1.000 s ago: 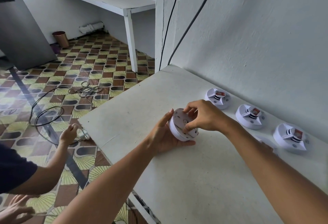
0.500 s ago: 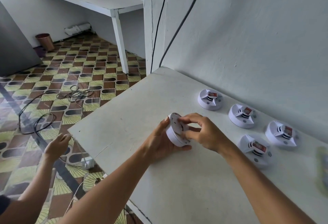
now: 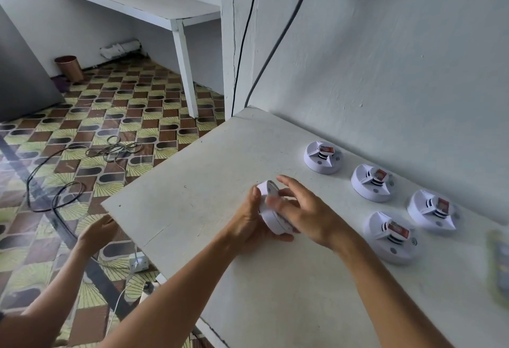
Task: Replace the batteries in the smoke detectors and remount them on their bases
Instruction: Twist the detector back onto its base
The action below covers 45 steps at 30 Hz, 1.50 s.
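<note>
A white round smoke detector (image 3: 273,226) stands tilted on its edge on the white table (image 3: 214,171), its flat back turned to the right. My left hand (image 3: 248,226) grips it from the left, fingers wrapped under its rim. Against the detector's back lies my right hand (image 3: 305,210), fingers spread and blurred by motion. Several more detectors lie face up along the wall: one at the far end (image 3: 323,158), a second (image 3: 371,183), a third (image 3: 432,210) and a nearer one (image 3: 391,237), each with a red-labelled battery in its open top.
A blurred greenish pack (image 3: 499,265) lies at the table's right edge. Another person's hand (image 3: 96,233) reaches toward the table's left corner. On the patterned floor are black cables (image 3: 55,196) and a white power strip (image 3: 139,262). Two cables (image 3: 264,52) hang down the wall.
My right hand has loosened from a pinch on the detector's back to spread fingers. The detector is tipped more upright. The other person's hand has come up to the table corner.
</note>
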Available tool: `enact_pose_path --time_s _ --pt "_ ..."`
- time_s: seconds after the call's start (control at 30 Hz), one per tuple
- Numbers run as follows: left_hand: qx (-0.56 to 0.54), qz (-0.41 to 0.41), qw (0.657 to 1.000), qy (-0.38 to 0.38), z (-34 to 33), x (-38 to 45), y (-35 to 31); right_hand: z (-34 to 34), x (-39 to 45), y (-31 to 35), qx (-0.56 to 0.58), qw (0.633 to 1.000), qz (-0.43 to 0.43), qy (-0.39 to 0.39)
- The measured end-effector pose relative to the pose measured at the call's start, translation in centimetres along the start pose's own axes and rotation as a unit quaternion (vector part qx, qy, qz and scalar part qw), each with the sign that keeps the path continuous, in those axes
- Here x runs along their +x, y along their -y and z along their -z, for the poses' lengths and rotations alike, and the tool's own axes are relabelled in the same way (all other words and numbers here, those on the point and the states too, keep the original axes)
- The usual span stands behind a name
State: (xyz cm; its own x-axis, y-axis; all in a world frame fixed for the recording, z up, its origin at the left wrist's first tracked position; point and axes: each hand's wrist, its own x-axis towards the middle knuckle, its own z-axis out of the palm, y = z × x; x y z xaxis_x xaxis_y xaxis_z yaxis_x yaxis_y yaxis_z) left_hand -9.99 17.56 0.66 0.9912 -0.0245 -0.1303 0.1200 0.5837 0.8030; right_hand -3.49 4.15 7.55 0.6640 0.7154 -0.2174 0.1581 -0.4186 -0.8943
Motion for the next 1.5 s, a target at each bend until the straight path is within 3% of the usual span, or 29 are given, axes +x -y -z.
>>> enact_pose_path --time_s 0.07,0.13,0.27,0.4,0.5,0.73,1.5 --pt "0.025 -0.036 0.998 -0.054 -0.8 -0.2 0.4 0.2 -0.3 -0.4 -0.046 0.999 0.004 0.018" --pt "0.076 -0.073 0.989 -0.108 -1.4 -0.1 0.8 0.4 -0.4 -1.2 -0.026 1.000 0.014 -0.011" --pt "0.098 -0.104 0.975 -0.170 -1.4 0.1 1.5 1.6 -0.5 -3.2 0.139 0.989 0.000 -0.039" --pt "0.160 -0.124 0.961 -0.189 -0.8 0.3 2.4 1.9 -1.0 -6.1 0.349 0.937 -0.015 -0.026" --pt "0.182 -0.144 0.955 -0.185 -1.0 0.3 2.8 1.2 -1.1 -8.0 0.436 0.899 -0.002 -0.040" --pt "0.186 -0.151 0.950 -0.201 -1.0 0.5 2.9 0.1 -1.0 -8.8 0.310 0.942 0.042 -0.124" --pt "0.203 -0.166 0.946 -0.188 -1.6 0.2 2.8 0.2 -1.5 -8.2 0.302 0.944 0.074 -0.113"
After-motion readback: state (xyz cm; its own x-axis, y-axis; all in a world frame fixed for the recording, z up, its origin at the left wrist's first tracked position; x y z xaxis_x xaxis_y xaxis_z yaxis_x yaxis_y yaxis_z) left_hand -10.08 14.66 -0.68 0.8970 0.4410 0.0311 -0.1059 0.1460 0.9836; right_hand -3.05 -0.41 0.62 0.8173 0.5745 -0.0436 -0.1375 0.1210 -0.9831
